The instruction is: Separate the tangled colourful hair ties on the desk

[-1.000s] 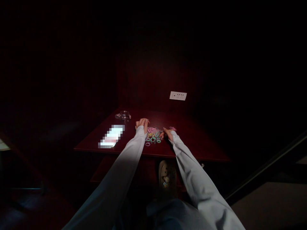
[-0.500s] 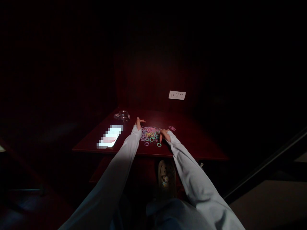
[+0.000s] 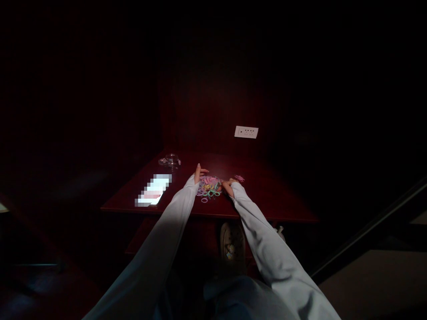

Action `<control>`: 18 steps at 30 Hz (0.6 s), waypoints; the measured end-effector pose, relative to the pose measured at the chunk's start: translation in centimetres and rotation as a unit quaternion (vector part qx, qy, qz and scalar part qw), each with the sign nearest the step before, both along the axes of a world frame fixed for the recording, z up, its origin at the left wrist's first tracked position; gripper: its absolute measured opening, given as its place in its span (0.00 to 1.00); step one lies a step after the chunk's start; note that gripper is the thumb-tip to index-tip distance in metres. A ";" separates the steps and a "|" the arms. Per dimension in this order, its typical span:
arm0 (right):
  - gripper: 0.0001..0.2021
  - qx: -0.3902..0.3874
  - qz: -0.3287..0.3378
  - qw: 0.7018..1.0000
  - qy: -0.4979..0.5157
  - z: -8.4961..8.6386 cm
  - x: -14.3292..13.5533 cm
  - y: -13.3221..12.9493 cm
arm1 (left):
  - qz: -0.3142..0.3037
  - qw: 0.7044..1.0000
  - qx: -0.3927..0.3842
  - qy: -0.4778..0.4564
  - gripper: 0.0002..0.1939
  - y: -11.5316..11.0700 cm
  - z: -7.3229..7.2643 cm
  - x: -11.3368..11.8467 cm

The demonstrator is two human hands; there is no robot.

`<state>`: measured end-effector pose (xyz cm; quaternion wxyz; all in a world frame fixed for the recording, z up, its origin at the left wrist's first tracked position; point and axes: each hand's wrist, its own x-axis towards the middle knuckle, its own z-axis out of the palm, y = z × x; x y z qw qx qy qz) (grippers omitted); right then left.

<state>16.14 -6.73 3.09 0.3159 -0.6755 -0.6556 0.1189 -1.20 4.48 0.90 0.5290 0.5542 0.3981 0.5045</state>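
Note:
A heap of small pastel hair ties (image 3: 210,186) lies on the dark red table, in pink, purple, yellow and green. At its left far side is my left hand (image 3: 199,173), fingers apart, one pointing away and another reaching over the heap's edge. From the right, my right hand (image 3: 228,186) touches the heap with its fingers stretched to the left and slightly apart; nothing shows in its grasp. One purple hair tie (image 3: 204,200) sits loose in front of the heap. Beyond my right wrist lies a smaller bunch of pink hair ties (image 3: 239,178).
A phone (image 3: 154,190) with a bright, blurred-out screen rests on the table (image 3: 267,200) at the left. Behind it stands a clear container (image 3: 171,160). A white socket plate (image 3: 246,132) is on the back panel. Below the table's front edge shows a shoe (image 3: 232,244).
My left hand has moved right, closer over the heap. My right hand has shifted slightly left, and the loose green hair tie near the front edge is now at the heap.

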 end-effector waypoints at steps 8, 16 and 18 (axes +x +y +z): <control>0.25 0.089 0.002 0.996 0.021 -1.4 0.7 1.0 | -0.045 0.993 0.052 0.095 0.28 -0.8 -0.4 0.3; 0.19 0.184 -0.024 0.982 0.042 -1.9 1.4 2.4 | -0.031 0.965 0.179 0.190 0.08 -2.0 -0.2 0.0; 0.16 0.182 -0.009 0.983 0.025 -2.0 1.5 2.5 | -0.023 0.962 0.183 0.199 0.07 -2.0 -0.3 0.1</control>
